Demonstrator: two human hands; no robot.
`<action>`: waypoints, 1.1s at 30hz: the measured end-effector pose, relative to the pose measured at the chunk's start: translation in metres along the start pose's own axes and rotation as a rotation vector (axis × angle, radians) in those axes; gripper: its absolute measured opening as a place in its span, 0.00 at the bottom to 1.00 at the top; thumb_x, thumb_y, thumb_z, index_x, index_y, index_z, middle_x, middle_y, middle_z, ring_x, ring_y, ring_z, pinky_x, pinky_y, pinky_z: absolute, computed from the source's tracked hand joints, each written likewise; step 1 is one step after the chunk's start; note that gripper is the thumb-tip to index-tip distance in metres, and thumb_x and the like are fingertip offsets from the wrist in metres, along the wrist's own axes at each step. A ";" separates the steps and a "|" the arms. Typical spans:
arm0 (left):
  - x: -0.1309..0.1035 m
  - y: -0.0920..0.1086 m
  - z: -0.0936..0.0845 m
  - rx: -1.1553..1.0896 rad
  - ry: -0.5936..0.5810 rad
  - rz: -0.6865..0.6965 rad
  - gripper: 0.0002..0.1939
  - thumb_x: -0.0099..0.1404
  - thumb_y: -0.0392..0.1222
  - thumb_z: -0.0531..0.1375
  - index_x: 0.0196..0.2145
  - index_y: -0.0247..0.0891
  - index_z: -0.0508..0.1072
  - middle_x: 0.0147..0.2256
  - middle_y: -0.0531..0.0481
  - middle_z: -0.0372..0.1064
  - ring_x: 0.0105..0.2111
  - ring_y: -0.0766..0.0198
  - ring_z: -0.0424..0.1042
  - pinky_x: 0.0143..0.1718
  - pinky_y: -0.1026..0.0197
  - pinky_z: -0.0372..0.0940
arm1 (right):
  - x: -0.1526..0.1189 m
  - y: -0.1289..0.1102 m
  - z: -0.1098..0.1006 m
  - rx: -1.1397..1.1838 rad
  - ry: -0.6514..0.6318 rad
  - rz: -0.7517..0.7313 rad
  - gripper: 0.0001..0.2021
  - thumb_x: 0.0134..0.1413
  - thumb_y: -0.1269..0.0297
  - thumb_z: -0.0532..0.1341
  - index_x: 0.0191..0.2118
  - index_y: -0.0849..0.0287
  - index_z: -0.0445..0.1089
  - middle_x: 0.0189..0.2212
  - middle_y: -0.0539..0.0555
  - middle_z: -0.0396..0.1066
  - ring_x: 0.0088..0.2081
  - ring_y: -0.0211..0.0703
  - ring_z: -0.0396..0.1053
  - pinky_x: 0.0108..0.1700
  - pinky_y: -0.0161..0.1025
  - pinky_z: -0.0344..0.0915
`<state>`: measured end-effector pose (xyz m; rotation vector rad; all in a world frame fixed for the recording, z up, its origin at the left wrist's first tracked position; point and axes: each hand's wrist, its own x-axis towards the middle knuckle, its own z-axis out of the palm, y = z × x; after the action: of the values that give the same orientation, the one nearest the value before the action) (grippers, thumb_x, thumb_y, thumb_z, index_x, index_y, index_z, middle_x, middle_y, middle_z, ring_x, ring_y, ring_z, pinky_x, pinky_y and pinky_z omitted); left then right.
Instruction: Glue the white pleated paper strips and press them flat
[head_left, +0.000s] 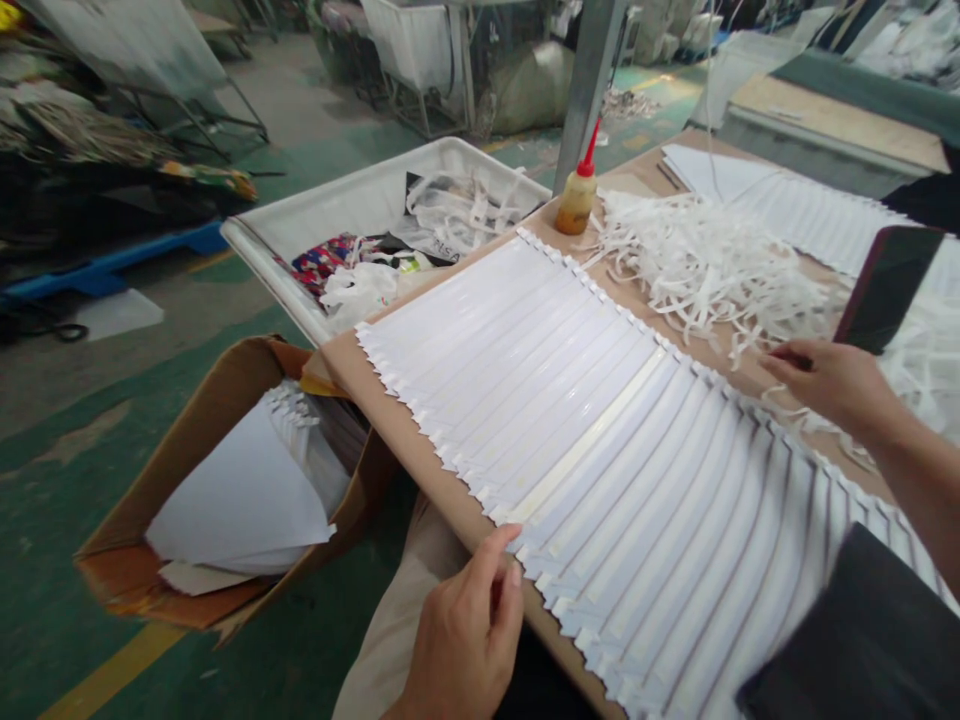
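Note:
A long row of overlapping white sheets [720, 480] with notched tabs along both ends lies fanned across the brown-covered table. One pale yellowish strip [600, 425] runs across the row near its middle. My left hand [469, 620] is at the near edge, its index finger reaching out to touch the tabs by that strip, with nothing visible in its grasp. Beyond the far edge, my right hand [832, 385] has thumb and fingers drawn together. Whatever they may pinch is hidden. Close to it lies a heap of loose white strips [705, 260].
A glue bottle with a red nozzle [577, 195] stands at the table's far edge. A dark phone-like slab [889, 290] and a black flat object [862, 640] are at right. An open carton [202, 400] with white sheets and a white bin [255, 235] stand left.

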<state>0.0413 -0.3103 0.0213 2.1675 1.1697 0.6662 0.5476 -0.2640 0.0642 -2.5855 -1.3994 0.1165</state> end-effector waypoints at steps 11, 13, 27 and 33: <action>-0.005 0.018 0.004 -0.038 -0.056 0.004 0.15 0.75 0.35 0.51 0.53 0.38 0.72 0.32 0.50 0.77 0.24 0.65 0.74 0.23 0.67 0.66 | 0.005 -0.011 0.022 0.214 -0.049 0.072 0.18 0.57 0.48 0.60 0.25 0.57 0.69 0.24 0.58 0.71 0.28 0.44 0.61 0.36 0.45 0.53; -0.006 0.023 0.005 -0.064 -0.073 0.001 0.16 0.74 0.35 0.50 0.53 0.39 0.73 0.31 0.51 0.76 0.22 0.66 0.72 0.23 0.66 0.65 | 0.005 -0.016 0.021 0.313 -0.038 0.094 0.17 0.53 0.48 0.64 0.24 0.56 0.68 0.25 0.57 0.71 0.29 0.44 0.61 0.36 0.45 0.53; 0.065 0.104 0.069 -0.581 -0.431 -0.104 0.18 0.70 0.49 0.59 0.51 0.35 0.78 0.36 0.47 0.78 0.31 0.62 0.73 0.34 0.60 0.66 | -0.244 -0.084 0.026 1.571 -0.421 0.714 0.21 0.49 0.51 0.74 0.29 0.57 0.64 0.20 0.44 0.52 0.20 0.29 0.49 0.19 0.28 0.48; 0.060 0.103 0.078 -0.661 -0.557 -0.189 0.18 0.73 0.51 0.55 0.35 0.36 0.77 0.29 0.48 0.77 0.30 0.62 0.73 0.34 0.62 0.65 | -0.278 -0.103 0.039 1.532 -0.460 0.624 0.22 0.53 0.46 0.71 0.26 0.59 0.66 0.18 0.46 0.55 0.20 0.29 0.50 0.22 0.30 0.53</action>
<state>0.1813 -0.3243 0.0467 1.5110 0.7055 0.2723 0.3043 -0.4359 0.0413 -1.4835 -0.1473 1.3027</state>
